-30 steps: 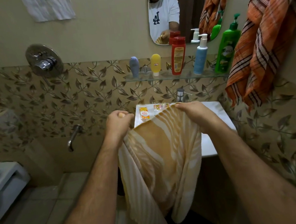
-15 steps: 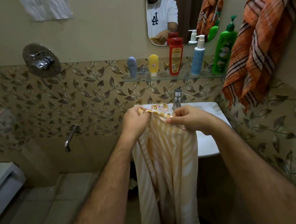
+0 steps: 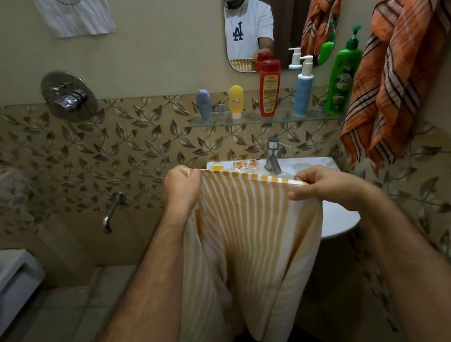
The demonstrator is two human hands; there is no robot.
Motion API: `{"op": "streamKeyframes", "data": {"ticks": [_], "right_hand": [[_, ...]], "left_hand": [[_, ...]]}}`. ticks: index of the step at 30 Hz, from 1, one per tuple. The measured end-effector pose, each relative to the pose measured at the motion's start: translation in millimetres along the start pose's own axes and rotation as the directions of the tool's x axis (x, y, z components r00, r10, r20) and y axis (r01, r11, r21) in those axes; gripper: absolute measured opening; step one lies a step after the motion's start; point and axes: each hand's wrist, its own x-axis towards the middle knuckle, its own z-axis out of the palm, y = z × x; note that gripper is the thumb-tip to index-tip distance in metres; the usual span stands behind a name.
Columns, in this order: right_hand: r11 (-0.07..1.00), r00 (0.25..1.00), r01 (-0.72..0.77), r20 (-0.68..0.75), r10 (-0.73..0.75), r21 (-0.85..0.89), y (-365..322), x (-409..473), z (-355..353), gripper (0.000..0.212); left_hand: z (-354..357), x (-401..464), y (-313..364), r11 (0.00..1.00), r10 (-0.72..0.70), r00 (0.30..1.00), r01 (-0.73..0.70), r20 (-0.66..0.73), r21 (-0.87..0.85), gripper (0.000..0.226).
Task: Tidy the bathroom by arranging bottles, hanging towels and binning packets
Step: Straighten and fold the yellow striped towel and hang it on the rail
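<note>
A yellow-and-white striped cloth towel (image 3: 245,242) hides most of the white ceramic basin (image 3: 336,213). The left hand (image 3: 182,186) and right hand (image 3: 325,186) each pinch its top edge, stretched taut between both grips, the rest hanging below.

- Glass shelf (image 3: 255,119): carries, left to right, a grey-blue tube (image 3: 203,104); yellow tube (image 3: 236,101); red bottle (image 3: 269,88); blue pump bottle (image 3: 303,89); green pump bottle (image 3: 343,78)
- Washbasin (image 3: 315,163): small packets (image 3: 242,165) on its rear ledge, beside the tap (image 3: 272,154)
</note>
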Motion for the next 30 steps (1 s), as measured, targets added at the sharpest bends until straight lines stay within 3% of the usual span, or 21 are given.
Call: {"op": "streamKeyframes", "data": {"ticks": [2, 4, 6, 9, 12, 14, 16, 20, 24, 27, 30], "right_hand": [[0.989, 0.992, 0.042, 0.114, -0.058, 0.143, -4, -4, 2, 0.011], [0.966, 0.985, 0.091, 0.121, -0.123, 0.241, -11, -4, 6, 0.011], [0.943, 0.985, 0.159, 0.02, -0.173, 0.291, -17, 0, 10, 0.022], [0.935, 0.962, 0.271, -0.107, -0.253, 0.228, -29, 6, 18, 0.019], [0.924, 0.946, 0.324, -0.095, -0.311, 0.204, -39, 15, 27, 0.028], [0.924, 0.942, 0.336, -0.067, -0.329, 0.181, -43, 19, 32, 0.027], [0.929, 0.938, 0.345, -0.075, -0.338, 0.136, -45, 21, 34, 0.026], [0.941, 0.949, 0.317, -0.03, -0.315, 0.117, -38, 19, 27, 0.025], [0.971, 0.975, 0.218, 0.025, -0.221, 0.103, -23, 15, 23, 0.028], [0.964, 0.977, 0.186, 0.07, -0.202, 0.188, -11, 9, 19, 0.02], [0.948, 0.972, 0.13, 0.152, -0.18, 0.289, -5, 1, 15, 0.02]], "left_hand": [[-3, 1, 0, 1.0, -0.012, 1.0, 0.012, -0.006, -0.015, 0.02], [-4, 0, 2, 1.0, -0.013, 1.0, 0.013, 0.0, -0.02, 0.014], [-3, -4, 6, 0.999, 0.013, 0.998, -0.01, 0.056, -0.05, 0.014], [0, -17, 15, 0.983, 0.139, 0.969, -0.11, 0.204, -0.147, 0.042], [11, -34, 26, 0.929, 0.289, 0.838, -0.128, 0.462, -0.349, 0.053], [21, -41, 31, 0.905, 0.363, 0.736, -0.135, 0.571, -0.402, 0.042], [29, -42, 31, 0.899, 0.395, 0.699, -0.16, 0.595, -0.408, 0.02], [34, -36, 21, 0.912, 0.365, 0.741, -0.161, 0.563, -0.378, 0.014], [39, -27, 17, 0.944, 0.299, 0.881, -0.216, 0.367, -0.251, 0.017], [39, -20, 15, 0.956, 0.246, 0.94, -0.194, 0.236, -0.222, 0.017], [38, -13, 10, 0.971, 0.19, 0.96, -0.152, 0.206, -0.186, 0.009]]}}
